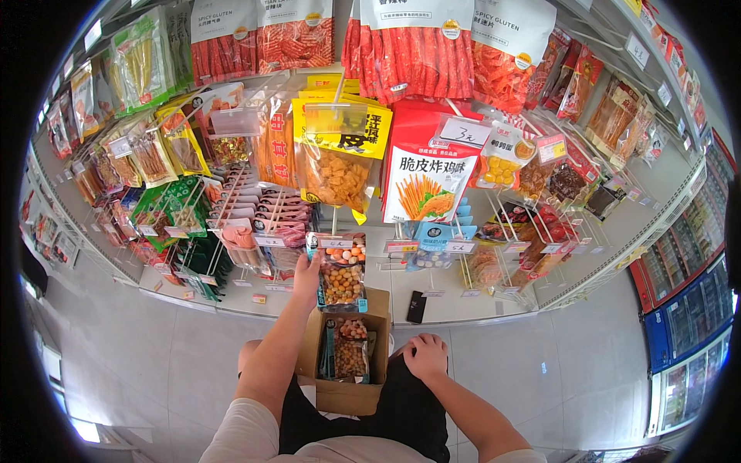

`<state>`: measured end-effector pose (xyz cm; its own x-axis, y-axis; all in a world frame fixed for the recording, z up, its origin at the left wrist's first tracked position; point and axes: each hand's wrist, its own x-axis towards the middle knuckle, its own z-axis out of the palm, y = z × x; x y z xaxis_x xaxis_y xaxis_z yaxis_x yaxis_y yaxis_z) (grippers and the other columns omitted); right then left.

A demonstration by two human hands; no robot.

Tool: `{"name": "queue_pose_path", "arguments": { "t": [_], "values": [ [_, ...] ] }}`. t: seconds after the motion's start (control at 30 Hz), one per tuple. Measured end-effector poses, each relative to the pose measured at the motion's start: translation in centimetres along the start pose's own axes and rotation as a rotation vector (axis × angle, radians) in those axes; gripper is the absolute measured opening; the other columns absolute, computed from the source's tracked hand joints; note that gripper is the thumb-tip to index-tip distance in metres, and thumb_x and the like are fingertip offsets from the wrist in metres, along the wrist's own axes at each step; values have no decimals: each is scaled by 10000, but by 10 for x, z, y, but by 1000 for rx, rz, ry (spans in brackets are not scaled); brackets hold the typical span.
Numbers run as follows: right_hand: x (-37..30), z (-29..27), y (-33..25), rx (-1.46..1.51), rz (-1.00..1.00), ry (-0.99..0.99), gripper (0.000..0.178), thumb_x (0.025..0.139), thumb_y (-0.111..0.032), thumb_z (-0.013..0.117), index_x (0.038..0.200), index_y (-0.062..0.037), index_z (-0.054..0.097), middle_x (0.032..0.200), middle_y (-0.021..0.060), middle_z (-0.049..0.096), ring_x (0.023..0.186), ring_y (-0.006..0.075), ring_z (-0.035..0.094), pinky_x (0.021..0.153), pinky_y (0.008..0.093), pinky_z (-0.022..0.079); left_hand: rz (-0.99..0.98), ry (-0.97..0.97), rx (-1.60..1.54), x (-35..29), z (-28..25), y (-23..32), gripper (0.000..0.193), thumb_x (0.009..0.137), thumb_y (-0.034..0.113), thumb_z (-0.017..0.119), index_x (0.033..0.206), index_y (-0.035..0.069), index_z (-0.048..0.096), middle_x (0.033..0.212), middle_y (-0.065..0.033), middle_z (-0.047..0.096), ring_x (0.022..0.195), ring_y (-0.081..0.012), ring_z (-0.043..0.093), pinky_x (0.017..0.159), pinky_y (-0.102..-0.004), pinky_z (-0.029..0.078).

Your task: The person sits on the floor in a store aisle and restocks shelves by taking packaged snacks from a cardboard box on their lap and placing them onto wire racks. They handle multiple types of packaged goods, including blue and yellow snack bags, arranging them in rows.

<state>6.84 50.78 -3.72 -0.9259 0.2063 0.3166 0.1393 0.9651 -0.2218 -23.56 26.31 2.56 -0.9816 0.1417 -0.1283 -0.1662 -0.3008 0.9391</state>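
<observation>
A clear bag of round orange and brown snack balls (342,279) hangs at the front of a low hook, under a price tag. My left hand (306,279) is closed on its left edge, fingers partly hidden. Just below stands an open cardboard box (312,339) between my knees, with similar bags of snack balls (347,351) inside. On my right knee rests my right hand (426,356), holding nothing, its fingers lying apart over the dark shorts.
Hooks with hanging snack packets surround me, among them a yellow bag (337,162) and a red-and-white bag (427,166). A black phone-like slab (417,307) lies on the bottom shelf (463,312). Price-tag arms jut toward me. Stacked cases (687,309) stand far right.
</observation>
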Motion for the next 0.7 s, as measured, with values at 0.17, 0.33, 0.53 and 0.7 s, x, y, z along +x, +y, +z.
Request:
{"name": "queue_pose_path", "arguments": {
  "t": [0.17, 0.33, 0.53, 0.7],
  "values": [
    [0, -1, 1, 27, 10, -34, 174, 881, -264, 663, 996, -161, 743, 1173, 57, 693, 1191, 353, 602, 1032, 522, 460, 28, 15, -4, 2, 8, 10, 214, 1127, 274, 547, 1141, 67, 599, 1074, -3, 639, 996, -108, 551, 921, -307, 443],
    [-2, 2, 3, 25, 22, -36, 181, 882, -260, 660, 1012, -166, 745, 1179, 58, 692, 1208, 351, 595, 1040, 527, 452, 0, 55, 34, 3, 13, 15, 198, 1119, 255, 557, 1124, 62, 597, 1043, -5, 646, 959, -109, 570, 864, -311, 467],
    [1, -11, -2, -6, 10, -68, 190, 878, -268, 659, 1009, -164, 749, 1182, 60, 696, 1211, 353, 594, 1043, 529, 447, -26, 71, 4, 39, 30, 9, 175, 1069, 242, 638, 1114, 73, 634, 962, -7, 670, 873, -124, 580, 802, -305, 472],
    [9, -4, -12, 18, 8, -106, 181, 875, -263, 661, 993, -158, 748, 1186, 70, 699, 1206, 357, 598, 1034, 533, 451, -114, 46, -121, 116, 0, -14, 190, 1066, 259, 559, 1162, 114, 635, 926, -16, 668, 760, -178, 621, 655, -356, 489]
  ]
}}
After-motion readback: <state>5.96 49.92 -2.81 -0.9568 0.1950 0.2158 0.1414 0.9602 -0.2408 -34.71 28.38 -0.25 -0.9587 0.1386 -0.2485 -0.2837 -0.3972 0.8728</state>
